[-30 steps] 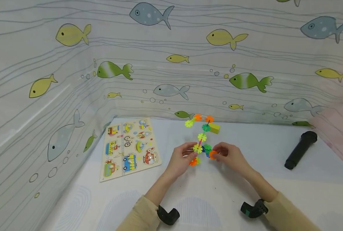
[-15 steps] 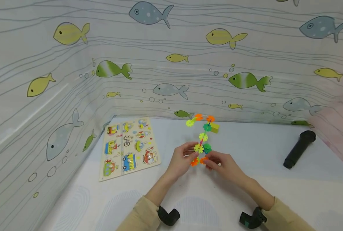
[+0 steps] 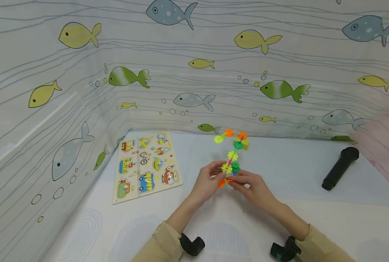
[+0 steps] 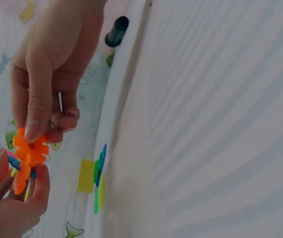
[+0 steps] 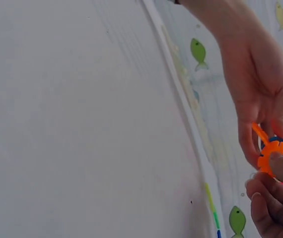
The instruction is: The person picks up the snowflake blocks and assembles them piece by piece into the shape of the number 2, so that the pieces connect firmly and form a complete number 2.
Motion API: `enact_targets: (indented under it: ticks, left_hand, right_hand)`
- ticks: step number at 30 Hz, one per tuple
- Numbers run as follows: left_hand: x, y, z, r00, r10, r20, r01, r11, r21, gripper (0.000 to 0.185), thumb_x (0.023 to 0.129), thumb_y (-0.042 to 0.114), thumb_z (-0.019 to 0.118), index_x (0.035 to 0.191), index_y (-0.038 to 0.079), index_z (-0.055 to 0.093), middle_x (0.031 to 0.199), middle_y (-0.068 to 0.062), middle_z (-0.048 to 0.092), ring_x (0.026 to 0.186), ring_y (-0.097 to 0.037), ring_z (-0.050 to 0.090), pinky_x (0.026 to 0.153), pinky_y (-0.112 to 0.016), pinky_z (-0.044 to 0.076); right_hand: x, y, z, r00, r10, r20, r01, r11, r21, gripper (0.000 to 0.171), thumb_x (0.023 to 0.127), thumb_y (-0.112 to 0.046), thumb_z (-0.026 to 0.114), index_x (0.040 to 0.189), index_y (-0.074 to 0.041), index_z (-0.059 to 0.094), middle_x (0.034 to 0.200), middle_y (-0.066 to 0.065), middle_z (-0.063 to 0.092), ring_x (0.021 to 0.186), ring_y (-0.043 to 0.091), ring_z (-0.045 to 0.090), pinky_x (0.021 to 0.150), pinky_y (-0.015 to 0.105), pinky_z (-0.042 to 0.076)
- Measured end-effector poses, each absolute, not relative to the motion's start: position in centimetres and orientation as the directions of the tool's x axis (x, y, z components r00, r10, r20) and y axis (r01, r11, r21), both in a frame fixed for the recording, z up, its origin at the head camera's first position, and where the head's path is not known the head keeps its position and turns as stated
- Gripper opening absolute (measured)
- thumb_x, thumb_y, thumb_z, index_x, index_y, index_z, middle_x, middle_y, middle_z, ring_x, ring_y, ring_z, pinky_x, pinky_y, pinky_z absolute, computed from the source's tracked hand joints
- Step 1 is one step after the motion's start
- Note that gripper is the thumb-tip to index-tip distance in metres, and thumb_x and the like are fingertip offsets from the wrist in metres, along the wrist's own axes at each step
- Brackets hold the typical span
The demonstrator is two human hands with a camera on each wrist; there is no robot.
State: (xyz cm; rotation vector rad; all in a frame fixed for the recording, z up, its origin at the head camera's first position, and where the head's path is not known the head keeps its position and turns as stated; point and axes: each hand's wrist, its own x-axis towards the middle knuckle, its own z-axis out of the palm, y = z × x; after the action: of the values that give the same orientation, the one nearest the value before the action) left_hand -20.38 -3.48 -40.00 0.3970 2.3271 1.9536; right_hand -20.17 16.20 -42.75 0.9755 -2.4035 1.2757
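Note:
A chain of notched plastic snowflake discs (image 3: 232, 156) in yellow, green and orange curves over the table in the head view. My left hand (image 3: 205, 183) holds its near end, thumb and fingers around the pieces there. Between thumb and fingers my right hand (image 3: 254, 186) pinches an orange snowflake disc (image 4: 31, 148), seen edge-on in the head view. That disc meets another orange disc (image 4: 22, 179) at the left fingertips. A blue piece shows behind the discs in both wrist views. Fingers hide part of the joined pieces.
Behind the chain sits a yellow block (image 3: 245, 145). A wooden picture puzzle board (image 3: 147, 167) lies at the left, and a black cylinder (image 3: 340, 169) at the right. A fish-patterned curtain (image 3: 194, 83) stands along the back and left.
My right hand has moved left and slightly nearer with the orange disc, bringing it against the other orange disc. The far end of the chain has shifted slightly right; my left hand barely moved.

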Motion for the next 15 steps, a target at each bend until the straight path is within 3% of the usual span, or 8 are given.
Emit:
enact_targets:
  ticks: [8, 15]
  left_hand:
    - [-20.43, -3.30, -40.40, -0.968, 0.234, 0.088, 0.122, 0.136, 0.983, 0.036, 0.101, 0.002, 0.052, 0.137, 0.003, 0.056, 0.122, -0.013, 0.063, 0.115, -0.027, 0.060, 0.100, -0.036, 0.052]
    - [-20.25, -3.01, -40.26, -0.968, 0.237, 0.081, 0.112, 0.118, 0.987, 0.036, 0.102, 0.002, 0.051, 0.137, 0.004, 0.055, 0.121, -0.013, 0.061, 0.112, -0.028, 0.060, 0.097, -0.036, 0.053]
  right_hand:
    - [-19.85, 15.88, -42.72, -0.840, -0.408, 0.358, -0.507, 0.354, -0.786, 0.021, 0.093, -0.009, 0.069, 0.113, -0.007, 0.076, 0.089, 0.007, 0.066, 0.075, 0.017, 0.065, 0.070, 0.024, 0.056]
    - [-20.12, 15.99, -42.52, -0.920, -0.354, 0.168, -0.279, 0.289, -0.916, 0.022, 0.097, -0.022, 0.066, 0.104, -0.004, 0.077, 0.090, 0.009, 0.074, 0.081, 0.018, 0.068, 0.076, 0.029, 0.059]
